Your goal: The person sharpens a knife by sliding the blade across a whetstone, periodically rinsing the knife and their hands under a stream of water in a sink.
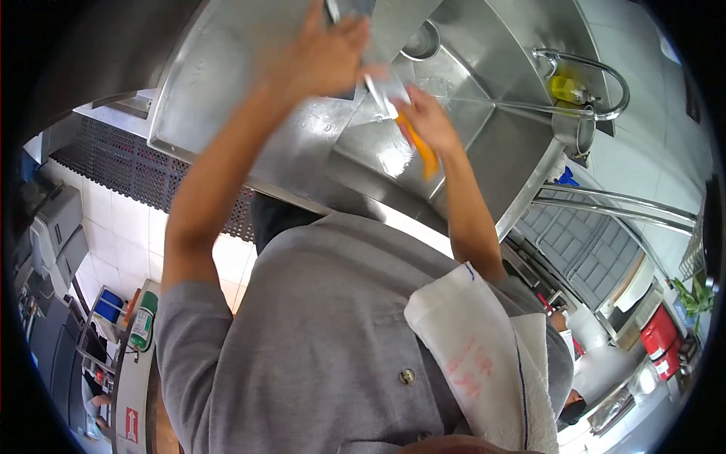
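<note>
My right hand is closed around the orange handle of a knife over the stainless steel sink counter. The knife's blade points up and left in the head view, under my left hand. My left hand is blurred by motion, with its fingers stretched out over the blade and a dark flat slab. Most of that slab is hidden by the hand. Below and left of the hands lies wet steel counter.
A round metal bowl sits in the sink. At right are a curved faucet, a yellow bottle and a metal pot. A white towel hangs over my shirt. Black perforated matting lies at left.
</note>
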Demonstrator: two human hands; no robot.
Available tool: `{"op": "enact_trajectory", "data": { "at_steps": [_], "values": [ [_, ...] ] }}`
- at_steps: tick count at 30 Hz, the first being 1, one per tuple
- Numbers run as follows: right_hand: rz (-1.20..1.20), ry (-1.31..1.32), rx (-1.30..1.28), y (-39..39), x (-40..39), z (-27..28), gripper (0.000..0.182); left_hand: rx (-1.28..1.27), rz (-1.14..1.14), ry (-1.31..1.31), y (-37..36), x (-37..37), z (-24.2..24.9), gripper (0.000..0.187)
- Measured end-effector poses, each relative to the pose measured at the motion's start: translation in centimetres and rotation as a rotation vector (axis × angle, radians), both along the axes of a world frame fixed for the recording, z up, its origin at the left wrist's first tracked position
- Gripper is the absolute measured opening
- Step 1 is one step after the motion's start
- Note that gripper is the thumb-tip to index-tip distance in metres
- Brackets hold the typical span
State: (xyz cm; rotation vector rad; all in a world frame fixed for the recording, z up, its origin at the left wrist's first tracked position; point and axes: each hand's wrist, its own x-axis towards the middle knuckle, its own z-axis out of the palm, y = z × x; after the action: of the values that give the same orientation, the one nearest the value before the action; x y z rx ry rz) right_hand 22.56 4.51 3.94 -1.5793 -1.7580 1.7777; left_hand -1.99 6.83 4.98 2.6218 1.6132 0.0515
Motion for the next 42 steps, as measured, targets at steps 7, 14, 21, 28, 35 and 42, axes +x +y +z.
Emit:
{"op": "enact_trajectory", "data": {
  "at_steps": [7,14,21,28,35,42],
  "values": [
    [0.056,-0.071,-0.148,-1.7,1.5,1.8,0.026,0.093,0.006,-0.287,-5.4,-0.1,-0.7,0.074],
    [-0.168,-0.065,0.250,8.1,-9.5,1.7,0.031,0.039,0.192,-0.228,8.3,-6.2,3.6,0.065],
    [-0.537,0.605,-0.234,2.9,-5.2,0.4,0.030,-0.174,0.707,-1.308,3.5,-1.3,3.9,0.066],
    [-0.050,1.611,-0.817,-4.4,-1.5,-1.8,0.025,-0.638,0.529,-1.646,0.2,8.1,4.6,0.043],
    [0.029,1.736,-0.855,-7.5,0.7,-0.2,0.030,-0.460,0.470,-1.714,-2.7,13.0,8.9,0.043],
    [0.074,1.747,-0.866,-8.3,1.4,0.7,0.026,-0.408,0.489,-1.676,-4.0,13.7,9.2,0.041]
  ]
}}
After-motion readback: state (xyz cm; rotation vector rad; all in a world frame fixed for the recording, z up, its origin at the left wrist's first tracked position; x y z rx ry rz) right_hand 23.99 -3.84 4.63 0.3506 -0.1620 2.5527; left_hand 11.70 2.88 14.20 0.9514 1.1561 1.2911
